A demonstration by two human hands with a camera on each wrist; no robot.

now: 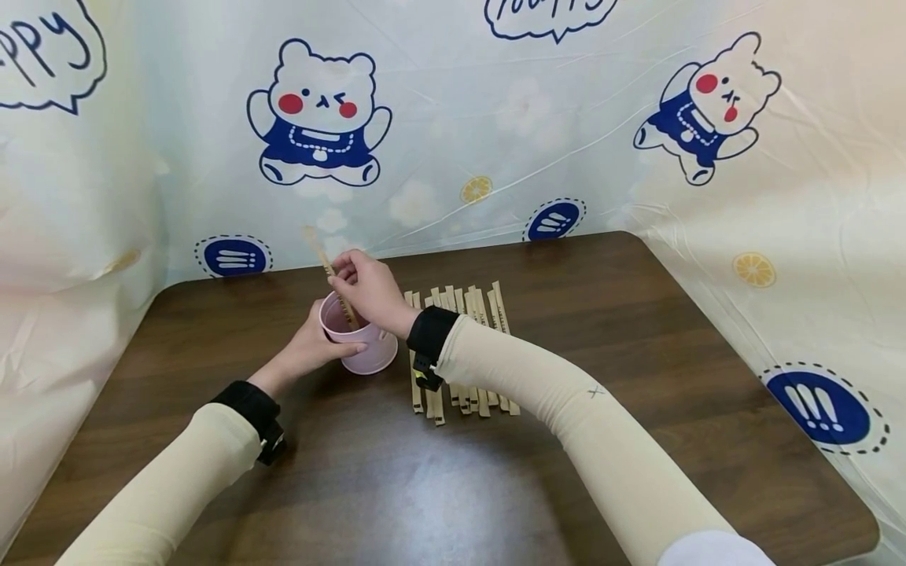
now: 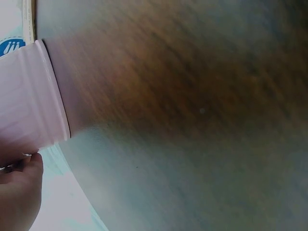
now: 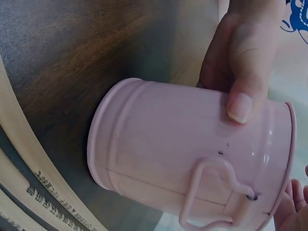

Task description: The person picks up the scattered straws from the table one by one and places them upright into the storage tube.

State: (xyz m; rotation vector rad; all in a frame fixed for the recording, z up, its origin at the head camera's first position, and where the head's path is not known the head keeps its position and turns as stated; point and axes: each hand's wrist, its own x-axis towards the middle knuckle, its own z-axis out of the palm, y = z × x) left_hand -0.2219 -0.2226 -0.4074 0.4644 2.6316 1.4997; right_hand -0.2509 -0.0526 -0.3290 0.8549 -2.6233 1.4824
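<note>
A small pink metal bucket [image 1: 371, 359] stands on the table, its open top tilted toward the left. My left hand [image 1: 311, 344] grips its side near the rim; the right wrist view shows the thumb [image 3: 243, 98] pressed on the wall. Above the opening, my right hand [image 1: 370, 291] pinches a slim, paper-wrapped stick [image 1: 320, 253], whose lower end is inside the bucket. Several similar paper-wrapped sticks [image 1: 416, 397] lie side by side to the right of the bucket, partly hidden under my right wrist. A small pink handle [image 3: 191, 192] sticks out from the bucket's wall.
The dark brown wooden table [image 1: 637, 377] has rounded corners. A pale printed cloth [image 1: 439, 102] with cartoon bears hangs behind it and along both sides. Black bands [image 1: 430, 334] with cameras sit on both wrists.
</note>
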